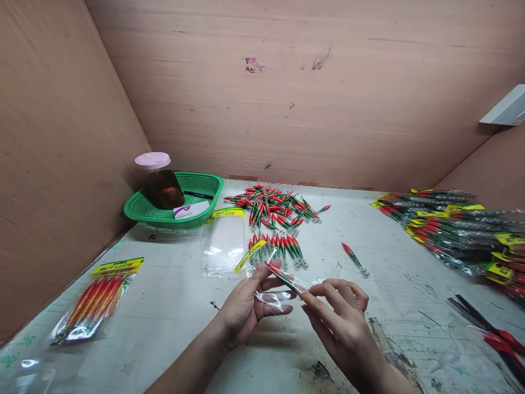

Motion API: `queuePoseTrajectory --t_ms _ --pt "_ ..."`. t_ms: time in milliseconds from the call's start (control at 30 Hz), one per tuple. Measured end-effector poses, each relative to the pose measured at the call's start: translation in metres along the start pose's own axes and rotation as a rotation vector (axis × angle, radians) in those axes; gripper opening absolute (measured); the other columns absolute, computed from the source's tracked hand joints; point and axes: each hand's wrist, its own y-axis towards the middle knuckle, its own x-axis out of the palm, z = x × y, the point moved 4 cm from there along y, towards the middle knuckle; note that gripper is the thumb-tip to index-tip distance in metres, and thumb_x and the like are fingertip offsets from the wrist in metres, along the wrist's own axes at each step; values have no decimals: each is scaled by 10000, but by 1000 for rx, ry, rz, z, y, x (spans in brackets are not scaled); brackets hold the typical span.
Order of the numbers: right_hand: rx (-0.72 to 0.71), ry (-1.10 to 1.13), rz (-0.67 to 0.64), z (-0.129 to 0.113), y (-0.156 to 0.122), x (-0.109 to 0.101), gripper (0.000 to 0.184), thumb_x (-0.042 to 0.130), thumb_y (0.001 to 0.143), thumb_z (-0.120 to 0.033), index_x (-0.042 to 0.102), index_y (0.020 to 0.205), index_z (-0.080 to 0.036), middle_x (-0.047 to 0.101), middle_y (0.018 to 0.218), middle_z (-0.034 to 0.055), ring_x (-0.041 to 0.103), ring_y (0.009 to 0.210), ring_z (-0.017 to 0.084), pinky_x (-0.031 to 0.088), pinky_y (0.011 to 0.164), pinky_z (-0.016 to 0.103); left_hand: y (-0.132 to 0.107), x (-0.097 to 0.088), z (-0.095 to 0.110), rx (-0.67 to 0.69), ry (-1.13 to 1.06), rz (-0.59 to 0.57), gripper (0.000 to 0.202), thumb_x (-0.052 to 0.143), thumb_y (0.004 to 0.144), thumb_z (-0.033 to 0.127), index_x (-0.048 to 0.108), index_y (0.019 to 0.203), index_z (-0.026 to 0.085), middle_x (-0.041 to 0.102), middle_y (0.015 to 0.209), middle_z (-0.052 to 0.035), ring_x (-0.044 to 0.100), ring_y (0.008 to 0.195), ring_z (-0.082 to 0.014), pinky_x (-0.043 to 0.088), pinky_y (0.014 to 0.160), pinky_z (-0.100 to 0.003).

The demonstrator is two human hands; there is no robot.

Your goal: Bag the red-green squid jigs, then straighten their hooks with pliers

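Note:
My left hand [241, 306] pinches a clear plastic bag [251, 256] with a yellow printed header, its film spread over the fingers. A red and green fishing lure [283, 278] lies slanted at the bag, between my two hands. The fingers of my right hand [342, 320] are closed around the lure's lower, green end; whether the lure is inside the film or over it I cannot tell. Just beyond the hands is a neat row of similar lures [293, 251], partly hidden by the bag. Behind that row lies a loose pile of lures [270, 205].
One lure [355, 258] lies alone to the right. Flat clear bags [225, 241] are stacked beside a green basket [217, 197] holding a lidded cup [164, 189]. A filled pack [98, 301] lies left; many filled packs [447, 230] and red-handled scissors [502, 342] are right.

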Motion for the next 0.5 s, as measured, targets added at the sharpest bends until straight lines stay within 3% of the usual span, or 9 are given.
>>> queuePoseTrajectory --t_ms 167,333,500 --pt "60 28 58 -6 9 2 206 572 901 -117 676 1047 -218 673 823 15 561 805 176 291 774 363 2 4 -7 35 -96 -69 323 550 922 355 630 1126 118 709 1111 -160 684 1008 -260 567 819 -359" --pt "75 -8 150 -11 17 6 167 608 890 -120 675 1011 -214 711 843 12 542 883 217 269 807 392 0 6 -7 78 -125 -93 301 630 877 345 658 1080 125 720 1088 -136 691 979 -233 569 785 -309" --pt "124 -2 175 -8 21 9 197 624 879 -125 657 1052 -214 713 883 21 508 941 232 316 837 407 -3 12 -9 127 -220 -149 307 667 852 338 657 1080 133 714 1105 -132 675 1016 -214 540 898 -344"
